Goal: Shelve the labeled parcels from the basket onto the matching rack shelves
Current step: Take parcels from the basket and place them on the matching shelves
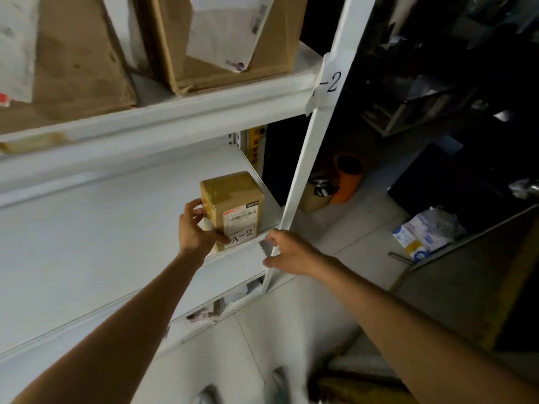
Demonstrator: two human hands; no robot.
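While upright on smooth shelf (116, 228), taped cardboard parcel (233, 193) in left fingers (194, 204).

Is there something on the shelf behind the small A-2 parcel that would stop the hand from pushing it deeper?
Nothing visible does. The left hand grips the A-2 parcel near the front edge of the shelf, whose surface behind it shows bare. The right hand is at the front corner by the post, outside that path.
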